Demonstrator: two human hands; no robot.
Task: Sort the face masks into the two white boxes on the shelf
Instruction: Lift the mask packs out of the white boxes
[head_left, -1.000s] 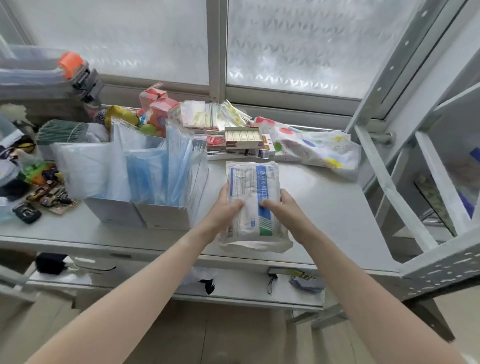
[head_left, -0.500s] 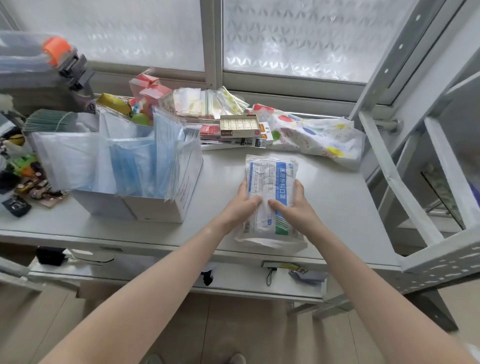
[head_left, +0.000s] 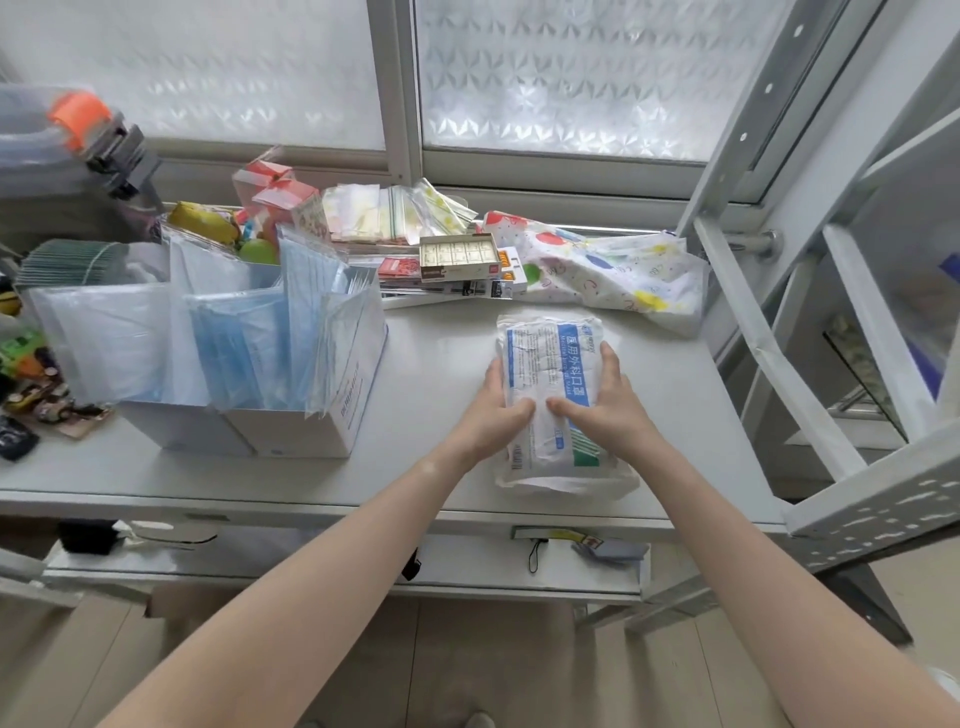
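The mask pack (head_left: 553, 400) was gripped from both sides by the left hand (head_left: 496, 410) and right hand (head_left: 605, 410), probably so it could be opened before sorting into the white boxes (head_left: 291, 431).

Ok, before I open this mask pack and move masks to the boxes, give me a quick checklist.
1. Mask pack flat on the shelf: ok.
2. Left hand and right hand both hold the pack: ok.
3. Pack already open: cannot tell.
4. Two white boxes within reach, to the left: ok.
5. Room left in the boxes, which already hold upright masks: cannot tell.
6. Bare shelf between pack and boxes: ok.
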